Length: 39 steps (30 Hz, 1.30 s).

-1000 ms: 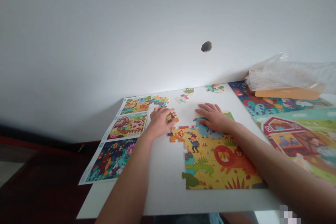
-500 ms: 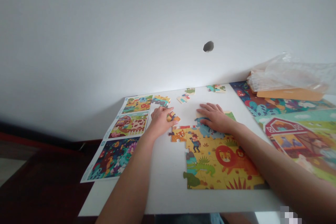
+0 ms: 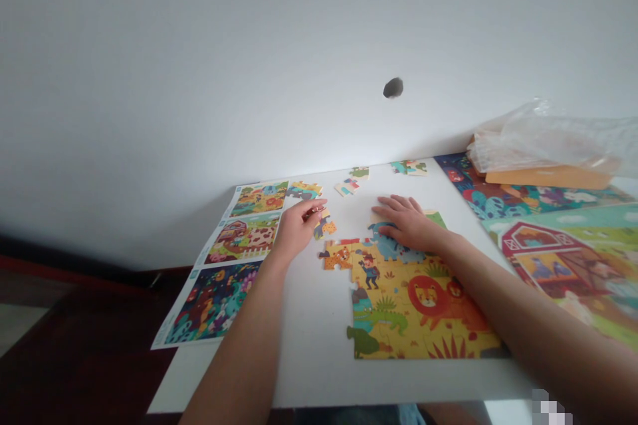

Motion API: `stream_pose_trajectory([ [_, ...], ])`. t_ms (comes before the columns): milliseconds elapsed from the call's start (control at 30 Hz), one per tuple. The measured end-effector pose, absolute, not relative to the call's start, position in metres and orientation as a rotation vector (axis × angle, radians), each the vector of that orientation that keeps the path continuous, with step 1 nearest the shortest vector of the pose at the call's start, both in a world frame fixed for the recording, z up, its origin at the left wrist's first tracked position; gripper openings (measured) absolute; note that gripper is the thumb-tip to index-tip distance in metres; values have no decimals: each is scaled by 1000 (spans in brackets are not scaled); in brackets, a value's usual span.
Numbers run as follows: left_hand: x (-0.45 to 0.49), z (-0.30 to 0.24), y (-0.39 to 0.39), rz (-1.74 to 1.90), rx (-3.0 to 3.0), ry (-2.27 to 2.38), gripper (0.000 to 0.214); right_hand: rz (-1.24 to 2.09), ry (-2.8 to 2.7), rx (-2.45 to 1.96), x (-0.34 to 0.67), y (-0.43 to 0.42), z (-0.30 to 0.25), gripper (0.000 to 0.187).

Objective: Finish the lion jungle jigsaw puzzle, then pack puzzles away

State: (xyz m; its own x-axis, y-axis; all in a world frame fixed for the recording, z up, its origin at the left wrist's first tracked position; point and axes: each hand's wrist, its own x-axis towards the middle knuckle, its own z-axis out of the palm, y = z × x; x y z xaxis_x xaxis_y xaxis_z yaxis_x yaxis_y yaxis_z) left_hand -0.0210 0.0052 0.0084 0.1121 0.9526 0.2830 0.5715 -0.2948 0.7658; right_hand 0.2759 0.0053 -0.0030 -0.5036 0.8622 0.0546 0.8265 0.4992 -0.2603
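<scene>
Our left hand point(image 3: 294, 229) had shifted its thumb and first finger since half a second before, and the loose puzzle piece point(image 3: 329, 227) by them had turned a bit. Those two fingers were now bent close to each other, right at the piece's far edge. We could not tell if they were pinching it or just touching it. This piece had orange with spots, some blue and some yellow. It was just past the spotted cat point(image 3: 337, 257) on the big puzzle point(image 3: 393, 292), with a bit of space between. Our right hand point(image 3: 411, 226) had stayed in its spot. It lay flat and loose, fingers stretched out a little, on top of the blue elephant point(image 3: 391, 242) at the puzzle's far side. More loose pieces point(image 3: 346, 187) lay farther back on the white table point(image 3: 314, 345), near the wall point(image 3: 249, 66). Next to our left arm was a paper point(image 3: 207, 299) with three pictures, and past our right arm was a barn picture point(image 3: 573, 265).
</scene>
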Motion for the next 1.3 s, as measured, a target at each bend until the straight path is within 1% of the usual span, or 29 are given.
stream_pose_trajectory([
  [200, -27, 17, 5, 1053, 1790, 1641, 33, 331, -2555, -1461, 278, 6, -3, 54],
  [400, -35, 25, -1, 798, 1554, 1772, 18, 350, -2551, -1473, 278, 5, -2, 54],
  [500, -42, 34, -8, 663, 1504, 1701, 19, 338, -2551, -1471, 277, 5, -2, 53],
  [600, -47, 41, -14, 510, 1542, 1609, 23, 320, -2551, -1466, 277, 5, -2, 53],
  [733, -49, 44, -16, 345, 1677, 1550, 21, 316, -2558, -1464, 276, 5, -2, 53],
  [900, -50, 39, -13, 293, 1840, 1493, 23, 327, -2553, -1473, 276, 4, -2, 53],
  [1033, -50, 37, -13, 260, 1857, 1422, 25, 318, -2556, -1470, 275, 4, -2, 52],
  [1233, -41, 46, -18, 255, 1983, 1417, 34, 302, -2571, -1476, 275, 3, 1, 53],
  [1300, -39, 47, -19, 250, 2028, 1389, 31, 295, -2574, -1479, 274, 3, 1, 53],
])
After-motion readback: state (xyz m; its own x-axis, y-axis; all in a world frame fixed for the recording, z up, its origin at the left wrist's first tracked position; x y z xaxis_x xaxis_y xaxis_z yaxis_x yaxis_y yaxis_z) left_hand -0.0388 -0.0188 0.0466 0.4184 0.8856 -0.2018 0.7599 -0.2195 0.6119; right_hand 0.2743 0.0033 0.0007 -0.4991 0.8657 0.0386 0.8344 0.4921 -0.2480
